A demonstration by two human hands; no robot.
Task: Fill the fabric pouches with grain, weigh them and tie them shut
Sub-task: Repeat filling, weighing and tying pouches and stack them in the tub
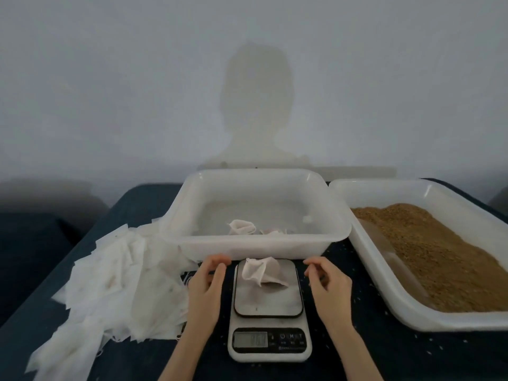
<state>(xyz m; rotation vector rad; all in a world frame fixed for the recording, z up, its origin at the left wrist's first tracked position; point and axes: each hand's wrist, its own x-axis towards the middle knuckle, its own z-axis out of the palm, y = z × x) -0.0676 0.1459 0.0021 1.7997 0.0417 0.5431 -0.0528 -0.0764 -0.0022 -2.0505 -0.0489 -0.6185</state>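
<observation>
Pouch [263,272] slumps untied on the scale [268,312], toward its far edge. Left hand [206,281] and right hand [327,281] hover beside the scale, fingers loosely curled, grasping nothing. Nudging the scale could tip the open mouth and spill grain.

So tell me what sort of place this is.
Probably a small hand-packing station: a digital scale bearing a fabric pouch, a tub of grain, and a pile of empty pouches.
</observation>
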